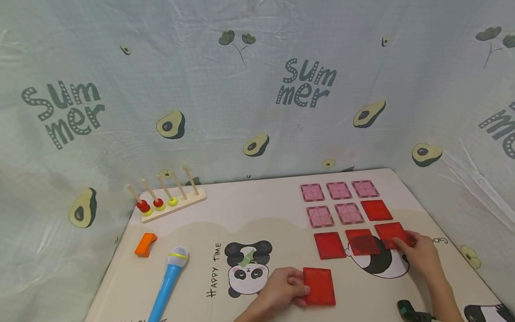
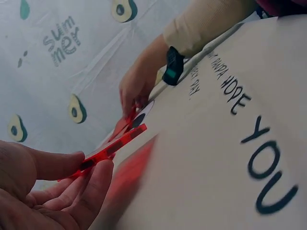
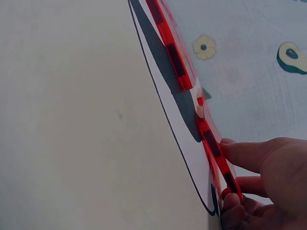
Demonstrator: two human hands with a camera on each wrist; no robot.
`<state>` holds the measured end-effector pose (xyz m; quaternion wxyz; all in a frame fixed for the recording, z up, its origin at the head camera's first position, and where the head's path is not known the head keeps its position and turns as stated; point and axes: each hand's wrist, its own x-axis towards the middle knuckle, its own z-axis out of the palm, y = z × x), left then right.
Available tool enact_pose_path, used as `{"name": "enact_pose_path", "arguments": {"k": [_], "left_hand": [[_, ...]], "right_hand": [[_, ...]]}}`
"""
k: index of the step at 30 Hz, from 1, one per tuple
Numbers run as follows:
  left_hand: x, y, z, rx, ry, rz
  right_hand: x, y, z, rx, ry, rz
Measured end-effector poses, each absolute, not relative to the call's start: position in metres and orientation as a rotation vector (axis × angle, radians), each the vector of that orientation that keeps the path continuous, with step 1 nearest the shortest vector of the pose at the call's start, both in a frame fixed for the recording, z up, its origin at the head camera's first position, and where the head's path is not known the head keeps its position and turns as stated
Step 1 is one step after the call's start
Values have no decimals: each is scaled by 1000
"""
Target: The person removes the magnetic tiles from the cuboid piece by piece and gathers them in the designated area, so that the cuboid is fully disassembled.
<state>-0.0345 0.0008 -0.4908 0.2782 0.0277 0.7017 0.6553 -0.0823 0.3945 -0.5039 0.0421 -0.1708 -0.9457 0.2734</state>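
My left hand (image 1: 283, 288) pinches a red square magnetic tile (image 1: 320, 287) by its left edge, thumb on top and fingers beneath. The left wrist view shows this tile (image 2: 122, 142) edge-on, tilted above the table, with a red tint cast below it. At the right, my right hand (image 1: 422, 252) pinches another red tile (image 1: 391, 235) by its right edge. That tile's left side lies beside a red tile (image 1: 362, 242) in the front row. Another red tile (image 1: 330, 245) ends that row on the left. Behind them lie a red tile (image 1: 376, 210) and several pink tiles (image 1: 339, 191).
On the left stand a wooden peg stacker (image 1: 177, 205) with red and yellow rings, an orange block (image 1: 145, 244) and a blue toy microphone (image 1: 169, 281). A printed mat (image 1: 241, 210) covers the table. A patterned cloth (image 1: 209, 89) hangs behind and at the sides.
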Motion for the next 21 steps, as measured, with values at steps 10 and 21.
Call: {"name": "enact_pose_path", "arguments": {"k": [10, 21], "left_hand": [[-20, 45, -492, -36, 1902, 1702], [-18, 72, -493, -210, 1916, 1730]], "right_hand": [[-83, 394, -507, -535, -2879, 833], [-83, 388, -506, -589, -2865, 848]]}}
